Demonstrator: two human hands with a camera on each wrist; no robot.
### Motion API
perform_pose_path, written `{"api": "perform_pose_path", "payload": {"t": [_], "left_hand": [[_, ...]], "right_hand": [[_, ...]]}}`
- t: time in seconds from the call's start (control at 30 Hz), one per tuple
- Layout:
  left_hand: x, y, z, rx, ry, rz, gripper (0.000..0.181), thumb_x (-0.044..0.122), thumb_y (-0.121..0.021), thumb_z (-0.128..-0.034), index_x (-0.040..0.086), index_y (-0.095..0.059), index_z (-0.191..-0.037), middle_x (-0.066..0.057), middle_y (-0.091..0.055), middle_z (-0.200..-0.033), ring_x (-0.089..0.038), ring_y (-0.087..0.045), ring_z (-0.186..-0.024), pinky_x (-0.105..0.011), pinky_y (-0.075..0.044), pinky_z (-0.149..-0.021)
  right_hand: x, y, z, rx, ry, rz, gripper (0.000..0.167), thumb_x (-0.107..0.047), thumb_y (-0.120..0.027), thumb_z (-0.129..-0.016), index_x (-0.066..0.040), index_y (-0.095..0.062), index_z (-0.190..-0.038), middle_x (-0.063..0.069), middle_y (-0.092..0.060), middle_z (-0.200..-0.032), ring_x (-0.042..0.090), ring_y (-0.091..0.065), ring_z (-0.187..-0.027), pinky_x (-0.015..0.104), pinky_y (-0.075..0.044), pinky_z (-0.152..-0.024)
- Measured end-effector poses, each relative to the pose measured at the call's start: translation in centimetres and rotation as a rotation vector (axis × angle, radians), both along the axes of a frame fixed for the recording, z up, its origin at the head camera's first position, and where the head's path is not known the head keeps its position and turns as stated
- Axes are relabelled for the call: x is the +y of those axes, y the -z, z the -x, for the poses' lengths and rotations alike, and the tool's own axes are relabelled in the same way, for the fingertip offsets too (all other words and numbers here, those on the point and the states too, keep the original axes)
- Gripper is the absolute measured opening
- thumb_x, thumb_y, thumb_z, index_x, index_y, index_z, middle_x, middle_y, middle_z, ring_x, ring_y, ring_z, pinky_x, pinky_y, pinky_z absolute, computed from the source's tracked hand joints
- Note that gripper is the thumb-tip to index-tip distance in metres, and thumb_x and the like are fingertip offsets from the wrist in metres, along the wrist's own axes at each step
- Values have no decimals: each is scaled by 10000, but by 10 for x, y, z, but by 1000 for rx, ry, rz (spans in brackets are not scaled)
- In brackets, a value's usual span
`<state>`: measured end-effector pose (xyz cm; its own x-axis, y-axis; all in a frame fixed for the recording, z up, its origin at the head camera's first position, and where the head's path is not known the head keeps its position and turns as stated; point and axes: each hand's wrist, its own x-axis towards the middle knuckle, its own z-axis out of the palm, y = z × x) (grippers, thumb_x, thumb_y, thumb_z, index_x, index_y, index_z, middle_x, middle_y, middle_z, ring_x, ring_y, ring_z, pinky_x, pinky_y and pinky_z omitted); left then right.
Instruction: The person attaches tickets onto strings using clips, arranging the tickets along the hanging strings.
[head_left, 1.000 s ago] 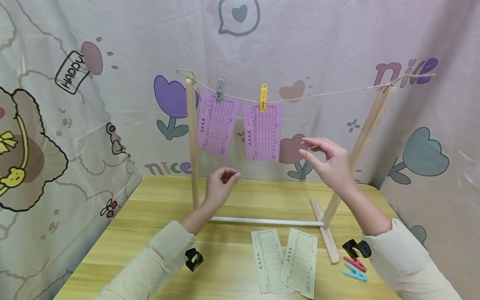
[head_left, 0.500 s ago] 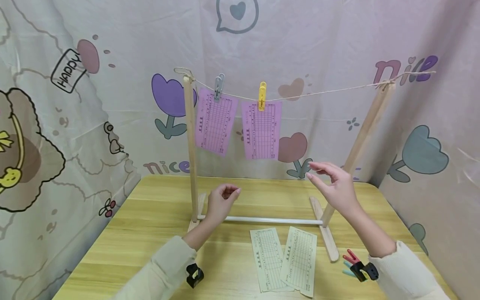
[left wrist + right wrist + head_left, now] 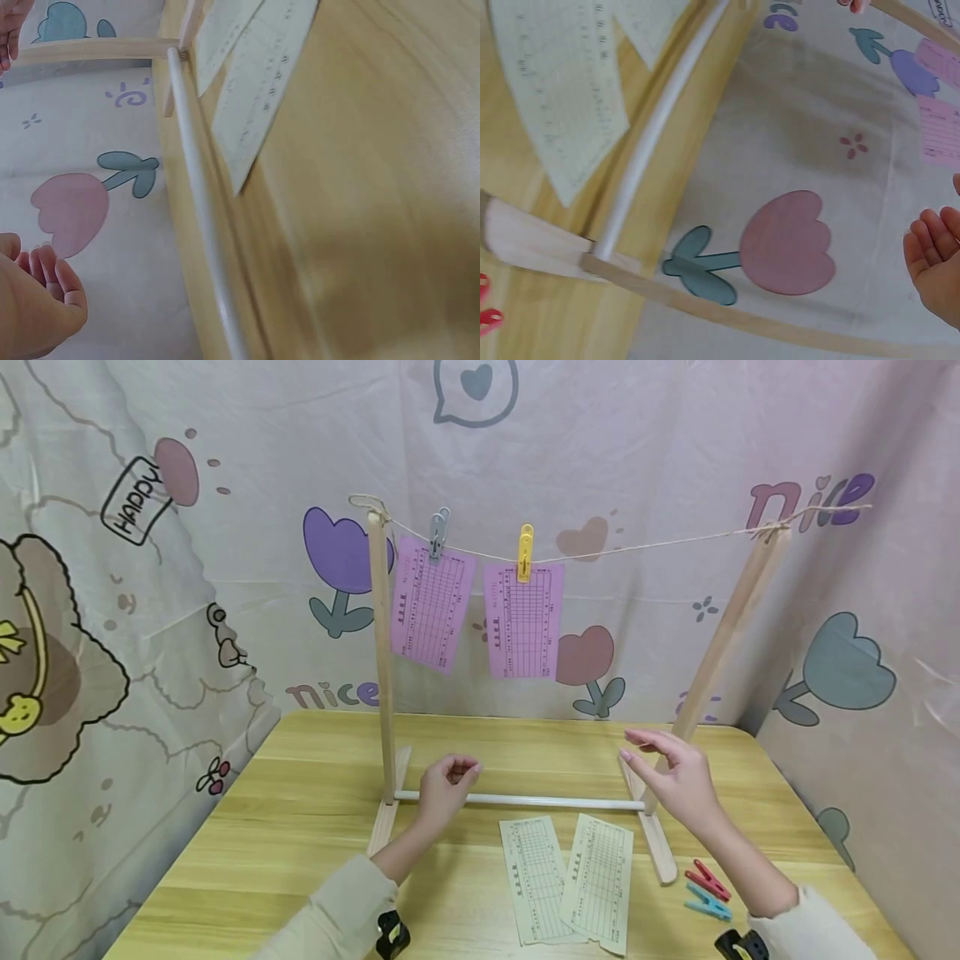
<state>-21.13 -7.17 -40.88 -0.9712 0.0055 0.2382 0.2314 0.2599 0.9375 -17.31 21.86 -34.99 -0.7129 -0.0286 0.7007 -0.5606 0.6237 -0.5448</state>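
Observation:
Two purple printed slips hang from a string (image 3: 652, 547). A grey clothespin (image 3: 437, 539) clips the left slip (image 3: 433, 610), which tilts; a yellow clothespin (image 3: 525, 556) clips the right slip (image 3: 523, 627). My left hand (image 3: 445, 792), fingers loosely curled and holding nothing, hovers by the white crossbar (image 3: 555, 801). Near the right post, my right hand (image 3: 681, 777) is in the air with thumb and fingers apart, also holding nothing. Two pale yellow slips (image 3: 534, 885) lie overlapping on the table. To their right lie a red clothespin (image 3: 708, 881) and a blue clothespin (image 3: 708, 903).
The string is tied between a left wooden post (image 3: 381, 668) and a leaning right wooden post (image 3: 731, 627). Their wooden feet (image 3: 660, 852) stand on the table (image 3: 255, 835). Behind hangs a printed cloth (image 3: 637, 443).
Both hands have come down from beside the hanging slips toward the table, still holding nothing. The red and blue clothespins, partly covered by the right wrist camera half a second ago, are in sight again.

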Motion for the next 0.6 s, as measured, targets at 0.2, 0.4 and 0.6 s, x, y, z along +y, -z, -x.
{"api": "perform_pose_path", "payload": {"t": [0.2,0.4,0.6], "left_hand": [[1,18,-5,-57,25,-15,191,112,-621,-879,-63,-619,-954,-174,-649,-861,-153,-600,-732,-128,-480,-609],[5,34,-10,-90,44,-11,200,119,-624,-874,-60,-617,-963,-171,-648,-879,-156,-600,-752,-136,-493,-636],[10,52,-15,-95,39,31,194,123,-634,-868,-55,-624,-946,-159,-651,-881,-142,-587,-764,-134,-484,-643]], "right_hand": [[3,20,-4,26,-14,23,278,129,-715,-690,67,-672,-958,228,-673,-927,-88,-535,-866,17,-419,-779],[5,37,-12,-34,25,44,280,102,-720,-705,39,-682,-975,191,-681,-931,-77,-530,-837,11,-412,-739],[13,58,-18,-47,60,49,261,107,-725,-694,32,-690,-942,173,-681,-904,-107,-527,-812,29,-430,-716]]}}
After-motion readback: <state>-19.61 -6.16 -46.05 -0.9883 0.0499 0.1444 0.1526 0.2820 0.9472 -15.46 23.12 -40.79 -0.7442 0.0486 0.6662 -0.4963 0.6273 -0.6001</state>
